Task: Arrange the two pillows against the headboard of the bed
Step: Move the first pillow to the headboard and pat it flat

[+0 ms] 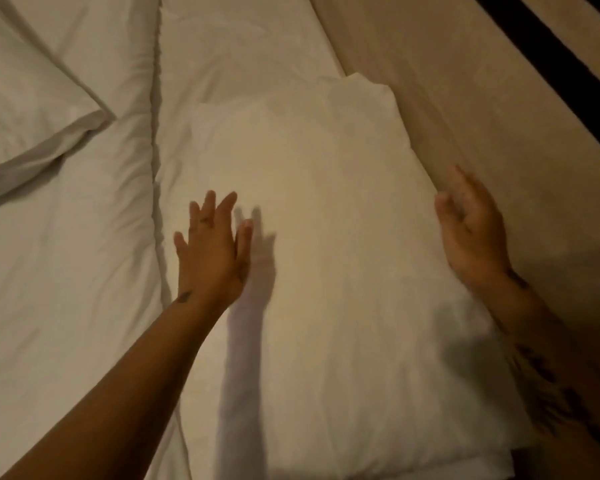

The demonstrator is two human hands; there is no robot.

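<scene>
A white pillow (336, 237) lies flat on the bed, its long right edge beside the beige padded headboard (499, 116). My left hand (212, 251) hovers open over the pillow's left part, fingers spread, casting a shadow on it. At the pillow's right edge, next to the headboard, my right hand (471, 226) is open with the palm turned inward; it holds nothing. A second white pillow (25, 98) lies at the upper left, apart from the first and away from the headboard.
White bedding (66, 271) covers the mattress on the left, with a raised seam or fold (156, 133) running up the bed between the two pillows. A dark band (551, 53) crosses the headboard at the upper right.
</scene>
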